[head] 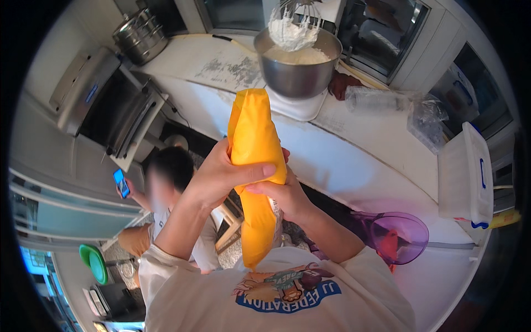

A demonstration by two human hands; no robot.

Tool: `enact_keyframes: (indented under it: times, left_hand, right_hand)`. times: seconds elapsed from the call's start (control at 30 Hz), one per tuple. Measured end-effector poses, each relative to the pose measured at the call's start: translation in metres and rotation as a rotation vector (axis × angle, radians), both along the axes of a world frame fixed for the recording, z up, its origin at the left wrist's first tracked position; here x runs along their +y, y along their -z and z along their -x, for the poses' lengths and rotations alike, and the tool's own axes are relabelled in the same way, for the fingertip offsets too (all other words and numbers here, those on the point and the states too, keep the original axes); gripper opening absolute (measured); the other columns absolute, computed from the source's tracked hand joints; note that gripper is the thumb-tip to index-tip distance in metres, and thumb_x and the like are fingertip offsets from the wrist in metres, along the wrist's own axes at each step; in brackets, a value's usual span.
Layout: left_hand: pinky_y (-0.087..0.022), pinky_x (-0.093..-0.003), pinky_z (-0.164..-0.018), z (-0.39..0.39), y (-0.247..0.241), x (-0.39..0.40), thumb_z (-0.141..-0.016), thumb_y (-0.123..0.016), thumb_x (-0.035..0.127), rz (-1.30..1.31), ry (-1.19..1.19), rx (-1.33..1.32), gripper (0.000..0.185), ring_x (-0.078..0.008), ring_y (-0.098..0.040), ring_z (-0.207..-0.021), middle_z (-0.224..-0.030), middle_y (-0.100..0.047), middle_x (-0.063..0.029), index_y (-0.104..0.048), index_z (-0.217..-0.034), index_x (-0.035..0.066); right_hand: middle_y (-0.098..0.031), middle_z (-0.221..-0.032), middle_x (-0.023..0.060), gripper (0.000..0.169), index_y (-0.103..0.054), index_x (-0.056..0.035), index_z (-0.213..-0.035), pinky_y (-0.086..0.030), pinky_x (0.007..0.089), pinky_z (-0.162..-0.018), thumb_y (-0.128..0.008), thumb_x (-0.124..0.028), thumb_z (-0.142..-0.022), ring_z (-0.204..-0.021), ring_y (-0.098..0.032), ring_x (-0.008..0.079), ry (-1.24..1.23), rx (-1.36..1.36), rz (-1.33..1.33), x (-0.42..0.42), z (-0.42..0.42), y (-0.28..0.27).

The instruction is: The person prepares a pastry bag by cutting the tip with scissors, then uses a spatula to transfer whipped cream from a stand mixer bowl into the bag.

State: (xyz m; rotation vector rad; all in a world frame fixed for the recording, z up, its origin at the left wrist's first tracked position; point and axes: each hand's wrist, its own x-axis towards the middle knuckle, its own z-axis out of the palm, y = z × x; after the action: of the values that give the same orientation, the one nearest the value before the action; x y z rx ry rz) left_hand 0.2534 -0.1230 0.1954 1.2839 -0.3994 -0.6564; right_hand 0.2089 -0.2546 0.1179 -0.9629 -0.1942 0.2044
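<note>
A yellow plastic package (pixel 256 141), soft and long, stands roughly upright before my chest. Around its middle from the left, with the thumb across its front, is my left hand (pixel 224 172). From the right, just below, my right hand (pixel 286 191) grips it, thumb pressed in under the other thumb. The package's lower part bends down towards my shirt, and a pale printed side shows by my right palm. Fingers behind the package are mostly hidden. Beyond it, a steel mixer bowl (pixel 296 76) holds white cream, under a wire whisk (pixel 293 33) coated with cream.
A white worktop (pixel 373 137) runs across the view, bearing clear plastic cups (pixel 375 99) and a white lidded bin (pixel 464 178). A steel steamer pot (pixel 139 37) and an oven (pixel 112 103) are at left. A seated person (pixel 172 178) holds a phone. A purple basket (pixel 398 238) is at right.
</note>
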Motion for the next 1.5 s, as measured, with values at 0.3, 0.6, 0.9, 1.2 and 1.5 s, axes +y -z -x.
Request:
enact_keyframes:
  times: [0.3, 0.6, 0.9, 1.2, 1.5]
  left_hand:
    - [-0.050, -0.0274, -0.074, -0.093, -0.015, -0.015, -0.076, -0.072, 0.013, -0.276, -0.048, -0.024, 0.036, -0.0139, -0.061, -0.083, -0.095, -0.063, -0.0077, -0.056, -0.105, -0.001]
    - [-0.048, -0.0256, -0.071, -0.158, -0.045, -0.057, -0.071, -0.075, 0.018, -0.440, 0.026, 0.178, 0.041, -0.0133, -0.060, -0.079, -0.089, -0.062, -0.0071, -0.057, -0.103, -0.001]
    - [-0.046, -0.0249, -0.058, -0.188, -0.065, -0.096, -0.067, -0.076, 0.020, -0.877, -0.057, 0.221, 0.035, -0.0118, -0.056, -0.064, -0.076, -0.060, -0.0060, -0.061, -0.090, -0.001]
    - [-0.047, -0.0274, -0.061, -0.199, -0.073, -0.122, -0.066, -0.075, 0.029, -1.133, -0.014, 0.149, 0.040, -0.0132, -0.057, -0.063, -0.075, -0.062, -0.0064, -0.064, -0.089, -0.001]
    - [-0.048, -0.0321, -0.061, -0.207, -0.078, -0.137, -0.065, -0.068, 0.028, -1.313, 0.043, -0.122, 0.037, -0.0226, -0.058, -0.060, -0.066, -0.061, -0.0127, -0.063, -0.084, -0.003]
  right_hand:
    - [-0.060, -0.095, 0.0056, 0.031, -0.055, -0.0053, -0.110, -0.049, 0.0297, -0.075, -0.066, -0.012, -0.082, -0.086, -0.060, 0.0154, -0.283, 0.145, -0.111, -0.012, -0.080, -0.026]
    - [-0.053, -0.070, -0.0006, 0.010, -0.056, -0.0107, -0.084, -0.039, 0.0242, -0.056, -0.064, -0.017, -0.084, -0.062, -0.050, 0.0088, -0.261, 0.387, -0.512, -0.010, -0.134, -0.033]
    - [-0.039, -0.062, -0.0025, 0.018, -0.047, -0.0100, -0.073, -0.037, 0.0235, -0.058, -0.056, -0.015, -0.087, -0.060, -0.039, 0.0075, -0.491, 0.686, -0.796, -0.027, -0.161, -0.054]
    - [-0.042, -0.065, -0.0013, 0.020, -0.046, -0.0104, -0.072, -0.042, 0.0280, -0.061, -0.058, -0.018, -0.085, -0.060, -0.041, 0.0098, -0.653, 0.694, -0.894, -0.036, -0.166, -0.054]
    - [-0.040, -0.070, -0.0013, 0.018, -0.044, -0.0100, -0.077, -0.044, 0.0295, -0.067, -0.057, -0.018, -0.087, -0.065, -0.039, 0.0098, -0.703, 0.615, -0.954, -0.035, -0.172, -0.043]
